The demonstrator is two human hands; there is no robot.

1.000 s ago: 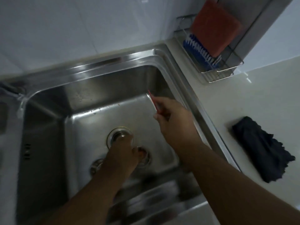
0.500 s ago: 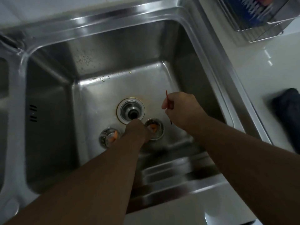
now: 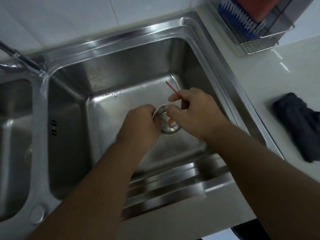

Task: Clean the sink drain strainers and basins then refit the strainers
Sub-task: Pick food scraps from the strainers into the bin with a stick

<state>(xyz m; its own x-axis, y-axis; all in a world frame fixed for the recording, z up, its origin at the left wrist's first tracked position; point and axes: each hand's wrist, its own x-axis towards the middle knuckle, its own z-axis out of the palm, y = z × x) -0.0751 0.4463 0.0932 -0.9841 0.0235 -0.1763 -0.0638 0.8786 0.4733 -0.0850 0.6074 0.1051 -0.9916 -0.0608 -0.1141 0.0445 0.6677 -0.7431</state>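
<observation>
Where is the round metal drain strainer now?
Head view, centre: the strainer is over the right steel basin, gripped by the left hand, beside the right hand holding a thin red stick.

Round steel strainer point(image 3: 169, 127) tilted over the basin point(image 3: 129, 66).

A home kitchen: steel double sink point(image 3: 110, 54), tiled wall point(image 3: 69, 19), dish-brush rack point(image 3: 256, 37).

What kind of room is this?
Most likely a kitchen. There is a steel sink with two basins set in a counter, a wire rack holding a blue scrub brush, and a dark cloth. The left hand holds a strainer; the right hand pinches a red stick.
</observation>
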